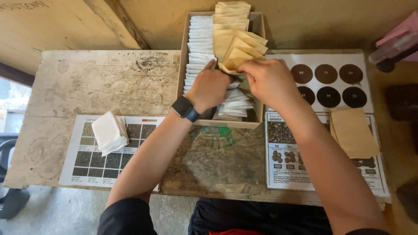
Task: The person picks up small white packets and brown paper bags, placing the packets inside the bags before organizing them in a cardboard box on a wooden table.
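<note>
Worn wooden tabletop (pixel 130 82), near edge: a stack of white packets (pixel 109 132) on a grey sample chart (pixel 89 163); tan envelopes (pixel 353 132) on another chart (pixel 287 152). Beyond, left hand (pixel 210 88) and right hand (pixel 269 80) work inside a cardboard box (pixel 259 114); right fingers are clamped on tan packets (pixel 235 52), left fingers pressed between the rows. Sorting appears underway; box walls crowd both hands, open room lies left.

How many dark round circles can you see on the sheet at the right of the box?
6. Top row: left, middle, right. Bottom row: left, partly behind the right hand, middle, right. More may be hidden under the arm.
</note>
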